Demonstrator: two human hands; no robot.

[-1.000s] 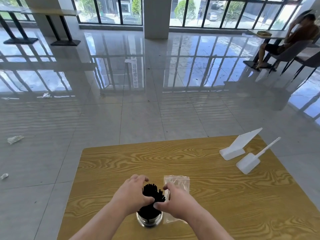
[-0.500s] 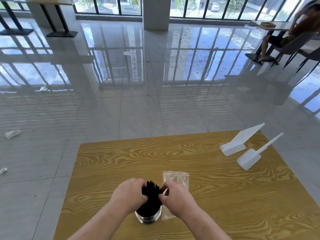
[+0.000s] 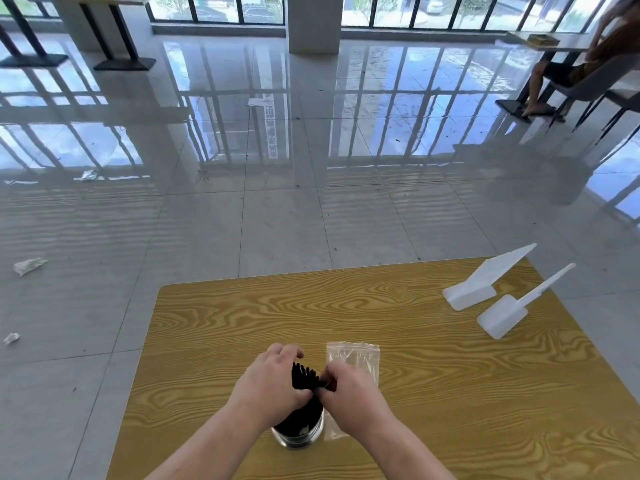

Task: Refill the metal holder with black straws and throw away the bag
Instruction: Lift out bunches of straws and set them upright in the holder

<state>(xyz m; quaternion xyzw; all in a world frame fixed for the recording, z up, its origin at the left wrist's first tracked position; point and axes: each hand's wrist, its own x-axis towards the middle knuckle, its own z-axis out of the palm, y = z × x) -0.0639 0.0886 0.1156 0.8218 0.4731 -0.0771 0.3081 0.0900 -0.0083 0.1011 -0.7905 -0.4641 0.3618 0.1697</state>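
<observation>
Near the front edge of the worktop (image 3: pixel 450 393), going left to right, my left hand (image 3: pixel 273 386) comes first, fingers curled round the bundle of black straws (image 3: pixel 304 375). The straws stand in the metal holder (image 3: pixel 299 436), a shiny round cup mostly hidden under my wrists, and their matte tips fan out unevenly above my knuckles. My right hand (image 3: pixel 349 393) pinches the right side of the same bundle between thumb and fingertips.

I judge the straws light and smooth, stiff along their length but easy to crush, and likely to slide past one another. A loose ring of fingers round the middle of the bundle suits them better than a hard squeeze. With so many tall straws in it the holder may tip, so it probably needs steadying low on its wall.

Just right of the holder the bag (image 3: pixel 356 356) lies flat, partly under my right hand. It is clear, limp and looks empty, with a zip strip at the far end. I expect slippery film of almost no weight, best pinched at that stiffer strip.
</observation>
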